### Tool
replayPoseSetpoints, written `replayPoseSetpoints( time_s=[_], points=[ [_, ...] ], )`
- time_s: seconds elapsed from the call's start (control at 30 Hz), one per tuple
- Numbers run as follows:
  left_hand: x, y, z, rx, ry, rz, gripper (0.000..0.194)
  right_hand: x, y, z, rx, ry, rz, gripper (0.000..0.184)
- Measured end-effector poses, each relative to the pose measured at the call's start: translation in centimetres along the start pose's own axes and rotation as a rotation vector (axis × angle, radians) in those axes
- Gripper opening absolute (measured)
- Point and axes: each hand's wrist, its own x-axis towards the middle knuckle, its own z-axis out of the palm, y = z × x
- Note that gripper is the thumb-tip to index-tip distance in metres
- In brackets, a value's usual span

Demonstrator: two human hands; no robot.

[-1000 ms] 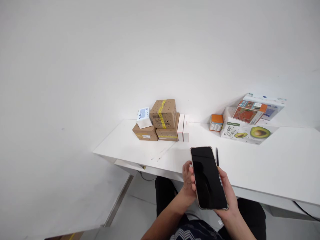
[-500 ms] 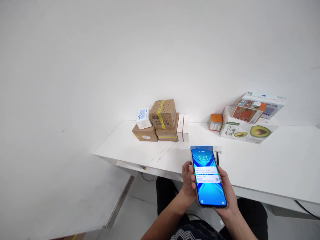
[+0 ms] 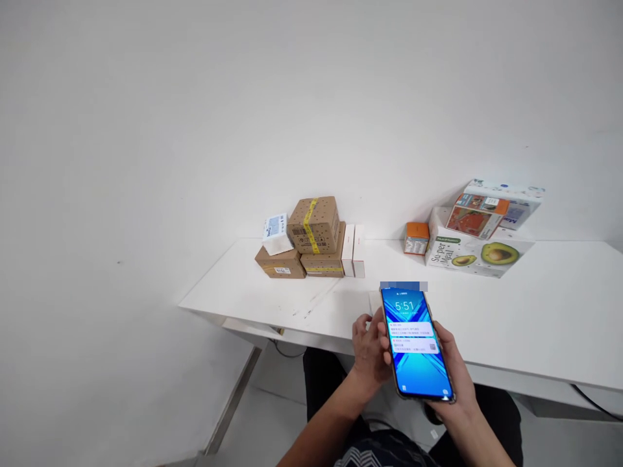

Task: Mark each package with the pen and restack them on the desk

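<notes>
The phone (image 3: pixel 418 370) is above the table's (image 3: pixel 525 318) near edge, its long axis running near to far, top end far and slanting slightly left, lit screen up. The right hand (image 3: pixel 457 373) grips it from below and right, fingertips around its left edge. The left hand (image 3: pixel 368 350), fingers bent, is just left; whether it grips too, I cannot tell.

White desk (image 3: pixel 506 318), white wall (image 3: pixel 311 104)
</notes>
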Motion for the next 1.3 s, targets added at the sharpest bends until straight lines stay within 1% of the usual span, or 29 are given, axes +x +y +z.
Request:
replayPoseSetpoints(
  time_s=[0.07,0.13,0.2,0.33,0.43,0.6,0.67,0.73,0.8,0.83,0.87,0.9,0.93,0.97,1.0,1.03,1.1,1.2,1.3],
  points=[
    [0.5,0.6,-0.7,0.089,-0.007,0.132,0.033,-0.5,-0.9,-0.1,-0.003,0.053,-0.043,0.049],
    [0.8,1.1,-1.2,0.181,0.018,0.187,0.040,-1.0,-1.8,-0.3,0.009,0.107,-0.089,0.046],
    [1.0,1.3,-1.4,0.235,0.038,0.179,0.043,-1.4,-2.8,-0.5,0.032,0.141,-0.131,0.046],
    [1.2,1.2,-1.2,0.255,0.047,0.197,0.042,-2.0,-4.3,-1.2,0.060,0.179,-0.215,0.052],
    [1.3,1.1,-1.1,0.261,0.073,0.220,0.040,-2.1,-5.1,-1.9,0.036,0.189,-0.269,0.057],
    [1.5,1.4,-1.1,0.252,0.090,0.246,0.040,-2.0,-6.0,-2.7,-0.041,0.193,-0.335,0.057],
    [1.4,1.4,-1.3,0.239,0.073,0.237,0.042,-1.9,-6.6,-3.1,-0.080,0.243,-0.377,0.058],
    [1.3,1.2,-1.6,0.209,0.050,0.205,0.045,-1.9,-7.5,-4.0,-0.152,0.330,-0.433,0.058],
    [1.3,0.6,-2.1,0.139,0.021,0.128,0.052,-1.9,-8.8,-5.8,-0.314,0.474,-0.495,0.058],
    [1.3,0.2,-2.3,0.081,-0.001,0.070,0.058,-1.9,-9.4,-7.0,-0.448,0.573,-0.524,0.059],
    [1.3,-0.3,-2.4,0.010,-0.030,0.003,0.066,-1.8,-10.1,-8.4,-0.624,0.701,-0.555,0.059],
    [1.3,-0.9,-2.5,-0.073,-0.065,-0.072,0.075,-1.7,-10.8,-9.8,-0.852,0.870,-0.612,0.060],
    [1.3,-1.5,-2.5,-0.162,-0.103,-0.153,0.083,-1.6,-11.4,-11.3,-1.133,1.007,-0.636,0.062],
    [1.3,-2.1,-2.4,-0.250,-0.141,-0.234,0.089,-1.4,-12.0,-12.8,-1.410,1.084,-0.659,0.064],
    [1.2,-2.8,-2.3,-0.336,-0.176,-0.312,0.093,-1.2,-12.5,-14.2,-1.628,1.122,-0.691,0.065],
    [1.1,-3.3,-2.0,-0.420,-0.209,-0.380,0.096,-1.0,-12.9,-15.4,-1.799,1.162,-0.697,0.063],
    [0.8,-4.3,-1.3,-0.581,-0.267,-0.471,0.102,-0.6,-13.5,-17.5,-2.033,1.204,-0.669,0.059],
    [0.6,-5.0,0.0,-0.789,-0.309,-0.492,0.107,0.0,-14.1,-19.6,-2.207,1.193,-0.605,0.057],
    [0.9,-5.1,1.2,-0.951,-0.311,-0.474,0.102,0.4,-14.6,-20.9,-2.244,1.147,-0.575,0.059]
  ],
)
